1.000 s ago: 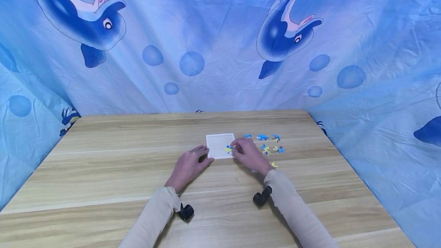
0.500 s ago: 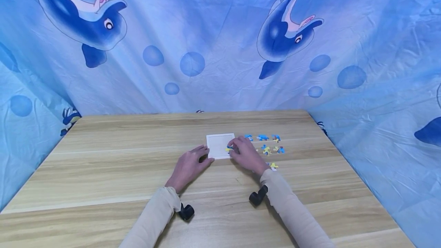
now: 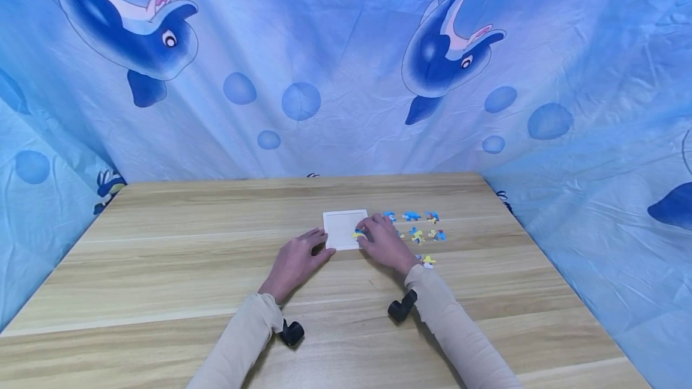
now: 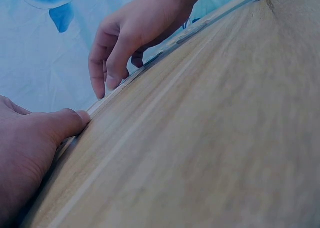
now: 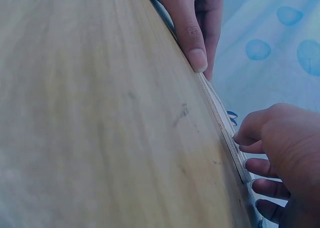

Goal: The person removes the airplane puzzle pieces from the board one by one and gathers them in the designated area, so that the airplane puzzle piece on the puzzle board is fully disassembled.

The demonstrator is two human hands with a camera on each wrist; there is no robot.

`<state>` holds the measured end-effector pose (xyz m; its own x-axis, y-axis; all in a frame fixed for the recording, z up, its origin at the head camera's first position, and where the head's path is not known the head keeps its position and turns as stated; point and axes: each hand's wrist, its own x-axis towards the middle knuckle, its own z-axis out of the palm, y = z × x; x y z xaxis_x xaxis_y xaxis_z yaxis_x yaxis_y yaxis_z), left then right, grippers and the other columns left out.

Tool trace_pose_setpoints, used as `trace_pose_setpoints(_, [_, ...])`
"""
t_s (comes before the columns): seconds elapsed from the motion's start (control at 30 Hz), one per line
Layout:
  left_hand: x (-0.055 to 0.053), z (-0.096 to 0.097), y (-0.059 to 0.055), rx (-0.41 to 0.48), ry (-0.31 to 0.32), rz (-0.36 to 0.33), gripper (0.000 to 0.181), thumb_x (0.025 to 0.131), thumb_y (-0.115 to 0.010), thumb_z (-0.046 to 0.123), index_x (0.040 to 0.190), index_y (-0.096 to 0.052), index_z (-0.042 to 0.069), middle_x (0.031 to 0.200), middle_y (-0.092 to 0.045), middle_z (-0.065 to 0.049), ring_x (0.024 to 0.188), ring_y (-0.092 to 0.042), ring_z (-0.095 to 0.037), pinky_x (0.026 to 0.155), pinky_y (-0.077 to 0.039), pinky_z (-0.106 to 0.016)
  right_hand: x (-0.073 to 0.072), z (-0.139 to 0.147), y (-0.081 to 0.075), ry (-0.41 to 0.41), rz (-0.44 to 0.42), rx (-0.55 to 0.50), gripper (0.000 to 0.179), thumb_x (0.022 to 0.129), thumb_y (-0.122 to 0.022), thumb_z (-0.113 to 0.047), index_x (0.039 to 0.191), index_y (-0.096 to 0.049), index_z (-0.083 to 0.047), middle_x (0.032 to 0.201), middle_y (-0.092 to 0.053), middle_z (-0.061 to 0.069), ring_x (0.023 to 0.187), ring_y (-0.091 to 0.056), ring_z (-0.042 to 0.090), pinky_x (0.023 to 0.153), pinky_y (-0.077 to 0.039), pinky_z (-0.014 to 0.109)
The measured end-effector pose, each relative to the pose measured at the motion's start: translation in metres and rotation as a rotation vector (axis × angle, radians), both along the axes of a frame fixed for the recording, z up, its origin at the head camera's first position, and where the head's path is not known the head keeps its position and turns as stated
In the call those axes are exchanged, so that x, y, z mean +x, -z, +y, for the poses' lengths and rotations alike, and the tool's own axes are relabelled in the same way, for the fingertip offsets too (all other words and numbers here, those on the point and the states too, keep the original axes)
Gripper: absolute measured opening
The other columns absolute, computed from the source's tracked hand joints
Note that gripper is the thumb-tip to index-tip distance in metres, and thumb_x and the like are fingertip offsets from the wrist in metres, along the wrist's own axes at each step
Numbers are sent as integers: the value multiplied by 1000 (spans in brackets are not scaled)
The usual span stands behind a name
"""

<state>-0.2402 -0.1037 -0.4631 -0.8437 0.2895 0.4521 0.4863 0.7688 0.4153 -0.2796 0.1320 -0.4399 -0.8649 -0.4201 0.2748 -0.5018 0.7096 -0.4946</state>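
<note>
A shallow white puzzle tray [image 3: 337, 214] lies on the table. My left hand [image 3: 294, 261] holds the tray's near left corner, the thumb on the near edge and the fingers along the left side. Over the tray's right part, my right hand [image 3: 386, 244] pinches a small blue and yellow puzzle piece [image 3: 357, 234] between thumb and fingers. The piece is low at the tray's floor; whether it touches cannot be told. In the right wrist view, the left thumb [image 5: 197, 57] presses the tray's rim, while the right hand [image 5: 290, 153] curls over the other end.
Right of the tray lie loose puzzle pieces in rows: a blue piece [image 3: 411, 216], a yellow and blue piece [image 3: 416, 235], a yellow and white piece [image 3: 429, 261] and several more. Some are partly behind the right hand. A blue dolphin curtain [image 3: 346, 125] hangs behind the wooden table [image 3: 216, 209].
My right hand has shifted slightly left and turned over the tray, the puzzle piece moving a little with it. More loose pieces show beside its wrist. The left hand stays put.
</note>
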Motion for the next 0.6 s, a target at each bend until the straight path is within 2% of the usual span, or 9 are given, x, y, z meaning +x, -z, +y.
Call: trace_pose_setpoints(0.6, [0,0,0,-6,4,4,40,93,-79,31,121,-76,3,128,-70,-18,120,-66,-35,96,-55,-51,-1,-2,2,21,-32,22,19,96,-69,-16,114,-67,-9,101,-57,5,99,-46,27,86,-41,43])
